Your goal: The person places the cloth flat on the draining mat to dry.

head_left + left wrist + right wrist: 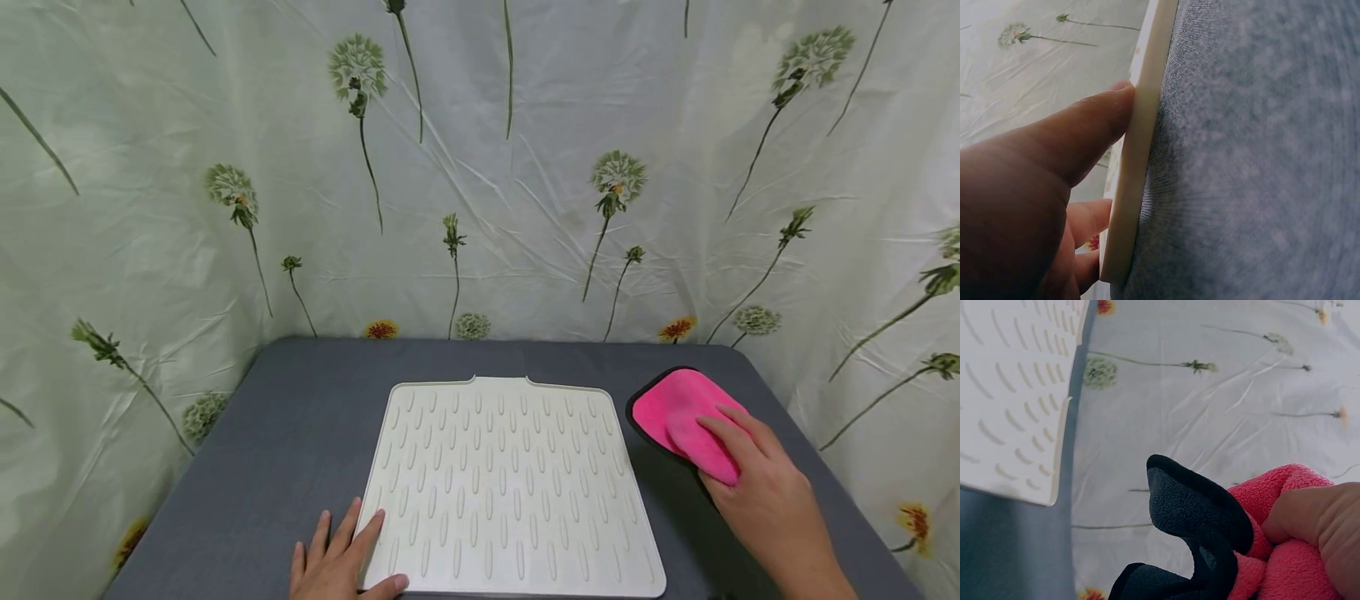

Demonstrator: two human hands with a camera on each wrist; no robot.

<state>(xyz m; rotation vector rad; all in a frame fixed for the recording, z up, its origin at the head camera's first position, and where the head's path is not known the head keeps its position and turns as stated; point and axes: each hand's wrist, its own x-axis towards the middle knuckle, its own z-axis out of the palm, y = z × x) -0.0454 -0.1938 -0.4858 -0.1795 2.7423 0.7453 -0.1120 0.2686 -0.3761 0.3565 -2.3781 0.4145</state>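
A white ribbed board [510,483] with rows of raised oval bumps lies flat on the dark grey cloth surface. At its near left corner rests my left hand [337,554], fingers spread, fingertips on the board's edge; the left wrist view shows the thumb against the board's side [1138,144]. Off to the board's right, my right hand [768,487] grips a bunched pink cleaning cloth [686,417] with black edging. In the right wrist view the cloth's dark grey underside [1194,503] folds outward, and the thumb presses into the pink pile.
Grey fabric [300,433] covers the table under the board. Behind and at both sides hangs a pale curtain [525,192] printed with dandelions and other flowers, reaching the table's back edge.
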